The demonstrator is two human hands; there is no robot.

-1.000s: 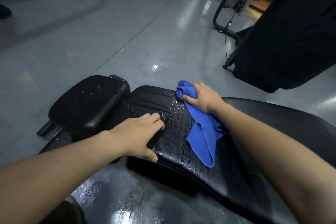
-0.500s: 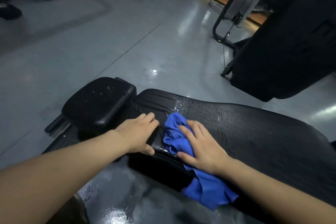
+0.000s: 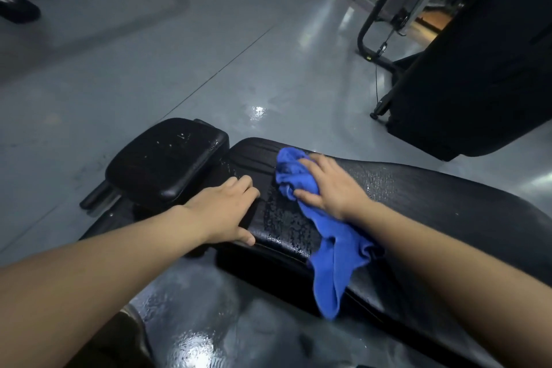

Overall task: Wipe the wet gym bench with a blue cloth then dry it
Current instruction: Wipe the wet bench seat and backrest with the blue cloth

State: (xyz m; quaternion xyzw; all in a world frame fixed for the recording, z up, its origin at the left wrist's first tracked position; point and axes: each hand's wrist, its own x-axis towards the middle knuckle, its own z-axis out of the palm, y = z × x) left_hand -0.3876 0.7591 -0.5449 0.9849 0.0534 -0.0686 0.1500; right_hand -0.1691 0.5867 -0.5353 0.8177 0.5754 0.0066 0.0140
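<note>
Down at the bottom of the frame the grey floor point(image 3: 191, 323) shines with wet patches, and two bare forearms reach in from the lower left and lower right corners. Just above them, running from the centre out to the right edge, is the long black bench pad point(image 3: 448, 203), its near left end beaded all over with water droplets. The left hand point(image 3: 224, 212) sits at that end of the pad, left of centre, fingers laid nearly straight over the top and thumb hooked down the near edge; it steadies the pad and holds nothing. To its right, around the middle of the frame, the right hand point(image 3: 331, 185) presses flat on the blue cloth point(image 3: 325, 236), fingers spread and straight over the bunched upper part rather than clenched round it. The cloth lies across the wet pad: its crumpled end pokes out beyond the fingertips toward the far edge, and its loose tail trails under the wrist and hangs over the near edge toward the bottom centre. Left of the bench pad, just beside it, a smaller black cushion point(image 3: 167, 161) carries its own scatter of drops. Further up, a bright puddle glints on the floor at centre. At the upper right stands a big dark machine point(image 3: 484, 69) with a curved black tube frame point(image 3: 366, 30) beside it.
</note>
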